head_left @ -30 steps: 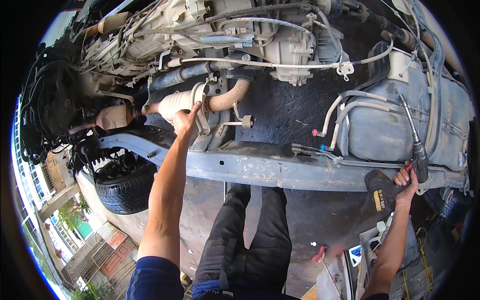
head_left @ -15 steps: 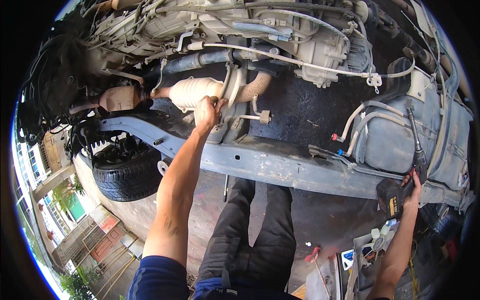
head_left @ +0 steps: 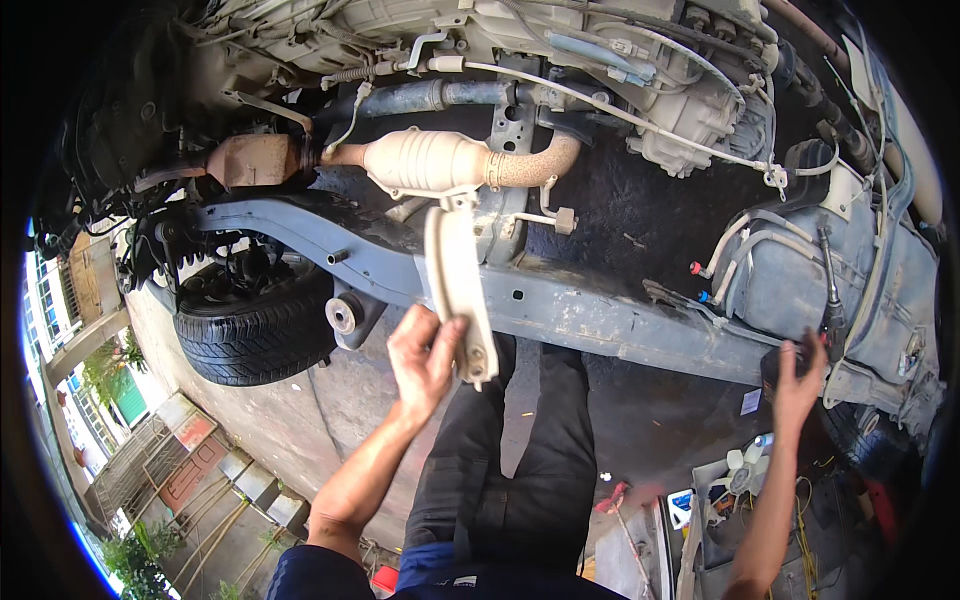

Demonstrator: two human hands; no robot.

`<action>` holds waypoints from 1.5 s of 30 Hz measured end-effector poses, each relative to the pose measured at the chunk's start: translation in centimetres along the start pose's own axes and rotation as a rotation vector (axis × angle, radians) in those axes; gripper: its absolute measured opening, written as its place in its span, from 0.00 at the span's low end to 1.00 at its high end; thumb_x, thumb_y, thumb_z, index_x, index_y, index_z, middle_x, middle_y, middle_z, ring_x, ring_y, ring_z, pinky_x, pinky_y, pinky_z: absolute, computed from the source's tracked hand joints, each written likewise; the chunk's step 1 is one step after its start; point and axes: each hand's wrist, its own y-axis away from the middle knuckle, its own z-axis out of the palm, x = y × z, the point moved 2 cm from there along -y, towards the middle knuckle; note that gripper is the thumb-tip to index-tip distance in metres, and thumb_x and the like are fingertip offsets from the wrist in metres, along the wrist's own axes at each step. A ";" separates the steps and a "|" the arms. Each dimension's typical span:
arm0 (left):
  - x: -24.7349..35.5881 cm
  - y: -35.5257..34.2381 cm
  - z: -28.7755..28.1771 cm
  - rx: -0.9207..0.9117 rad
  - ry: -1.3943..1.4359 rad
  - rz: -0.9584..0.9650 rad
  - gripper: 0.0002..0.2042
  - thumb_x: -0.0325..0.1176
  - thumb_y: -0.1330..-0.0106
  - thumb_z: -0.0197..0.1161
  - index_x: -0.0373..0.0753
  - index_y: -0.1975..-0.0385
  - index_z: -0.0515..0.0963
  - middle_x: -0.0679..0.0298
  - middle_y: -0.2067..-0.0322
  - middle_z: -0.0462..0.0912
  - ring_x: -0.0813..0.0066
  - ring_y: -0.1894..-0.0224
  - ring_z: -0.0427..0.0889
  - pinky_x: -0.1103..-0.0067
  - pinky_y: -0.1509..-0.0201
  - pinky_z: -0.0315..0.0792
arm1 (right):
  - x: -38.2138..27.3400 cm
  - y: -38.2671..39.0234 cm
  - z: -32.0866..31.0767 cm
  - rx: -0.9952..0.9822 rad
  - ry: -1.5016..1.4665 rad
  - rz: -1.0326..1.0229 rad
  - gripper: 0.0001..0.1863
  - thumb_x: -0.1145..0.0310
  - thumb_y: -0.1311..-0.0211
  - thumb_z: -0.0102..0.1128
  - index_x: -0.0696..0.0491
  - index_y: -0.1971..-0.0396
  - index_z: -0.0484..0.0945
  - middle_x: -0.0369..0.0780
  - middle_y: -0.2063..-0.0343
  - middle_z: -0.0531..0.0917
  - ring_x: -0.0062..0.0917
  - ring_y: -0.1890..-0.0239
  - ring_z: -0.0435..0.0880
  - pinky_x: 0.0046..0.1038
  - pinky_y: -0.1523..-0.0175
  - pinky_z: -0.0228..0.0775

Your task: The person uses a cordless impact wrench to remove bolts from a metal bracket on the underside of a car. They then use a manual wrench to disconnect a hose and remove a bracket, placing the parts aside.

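A long blue-grey frame rail point(head_left: 620, 338) spans the view, a grey tank point(head_left: 775, 268) at its right end and a pale exhaust canister point(head_left: 425, 162) beyond it. A dark power tool point(head_left: 833, 318) with a long shaft is by the tank. A curved pale metal bracket point(head_left: 462, 285) crosses above the rail, its lower end clasped by the left hand's point(head_left: 423, 360) fingers. The right hand's point(head_left: 792, 388) fingers, blurred, spread beside the tool; whether they touch it, I cannot tell.

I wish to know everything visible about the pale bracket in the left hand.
The pale bracket is a long, slightly curved strip that looks like metal, with a raised edge and holes near its lower end. The left hand grips it there. It crosses in front of the grey frame rail; whether its top touches anything is unclear.
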 end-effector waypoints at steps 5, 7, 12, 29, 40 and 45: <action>5.9 7.1 5.6 -0.287 0.301 0.073 0.04 0.24 0.39 0.72 0.30 0.67 0.84 0.59 0.77 0.74 0.67 0.75 0.75 0.72 0.72 0.69 | -19.2 12.3 9.6 -0.700 -0.951 0.254 0.34 0.50 0.27 0.59 0.62 0.35 0.70 0.49 0.44 0.81 0.32 0.42 0.80 0.33 0.38 0.70; 7.4 8.5 7.1 -0.380 0.410 0.061 0.05 0.24 0.39 0.72 0.31 0.66 0.84 0.58 0.76 0.75 0.64 0.75 0.75 0.71 0.72 0.70 | -22.3 14.8 10.3 -0.669 -1.029 0.382 0.33 0.49 0.25 0.55 0.66 0.38 0.71 0.50 0.48 0.83 0.33 0.47 0.83 0.34 0.40 0.74; 5.9 9.0 6.7 -0.664 0.380 0.123 0.10 0.33 0.38 0.73 0.34 0.62 0.85 0.58 0.73 0.76 0.59 0.73 0.77 0.68 0.69 0.72 | -22.5 17.3 8.6 -0.555 -1.063 0.546 0.26 0.53 0.24 0.56 0.66 0.50 0.77 0.49 0.56 0.86 0.32 0.55 0.87 0.34 0.47 0.80; -5.8 6.5 4.3 -0.518 0.578 -0.737 0.13 0.25 0.30 0.53 0.30 0.49 0.76 0.63 0.61 0.82 0.76 0.62 0.79 0.79 0.54 0.73 | -4.6 2.4 -8.8 -0.103 0.019 0.301 0.13 0.62 0.31 0.63 0.57 0.58 0.83 0.46 0.74 0.87 0.39 0.68 0.89 0.36 0.59 0.77; 7.8 7.6 21.5 -0.571 0.672 -0.694 0.13 0.33 0.23 0.58 0.30 0.50 0.80 0.63 0.63 0.84 0.78 0.66 0.79 0.79 0.60 0.75 | 14.4 -12.4 -12.9 -0.139 0.353 0.156 0.19 0.54 0.32 0.62 0.54 0.53 0.83 0.53 0.66 0.85 0.53 0.57 0.83 0.49 0.53 0.73; 12.3 8.4 25.4 -0.644 0.667 -0.713 0.13 0.33 0.24 0.59 0.30 0.50 0.80 0.63 0.64 0.83 0.77 0.65 0.79 0.78 0.59 0.74 | 18.5 -16.1 -13.2 -0.147 0.537 0.164 0.17 0.58 0.35 0.66 0.54 0.52 0.83 0.47 0.59 0.85 0.49 0.50 0.81 0.47 0.47 0.71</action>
